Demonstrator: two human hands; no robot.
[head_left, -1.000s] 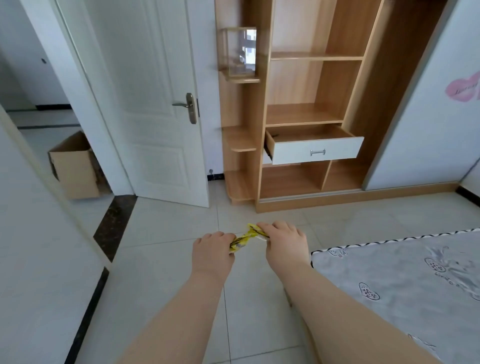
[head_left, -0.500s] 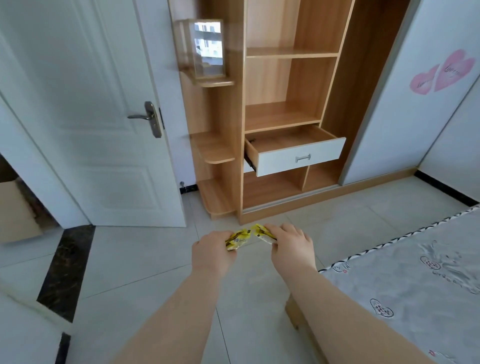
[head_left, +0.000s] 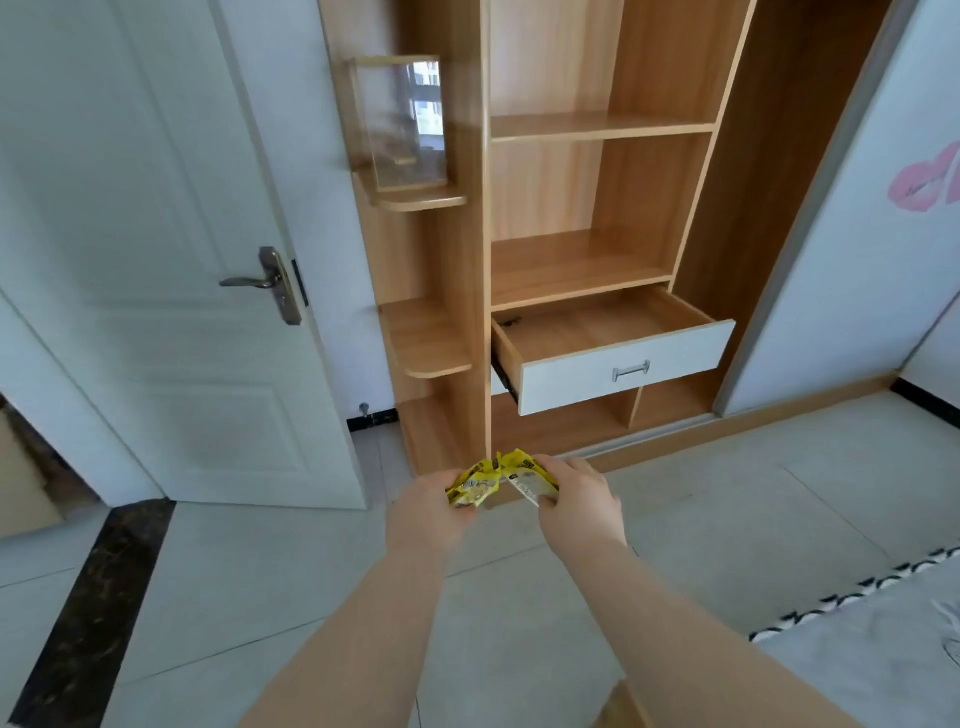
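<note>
A person's left hand (head_left: 426, 512) and right hand (head_left: 579, 512) each pinch one end of a crumpled yellow snack wrapper (head_left: 498, 478), held in the air between them above the tiled floor (head_left: 260, 571). Beyond the wrapper stands a wooden wardrobe (head_left: 571, 249) with its white-fronted drawer (head_left: 623, 364) pulled open, a white door (head_left: 171, 260) to the left and a patterned bed cover (head_left: 872, 654) at near right.

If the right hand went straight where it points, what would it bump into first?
The right hand, gripping the yellow packet, would probably reach the wooden wardrobe below its open drawer; depth is unclear.
</note>
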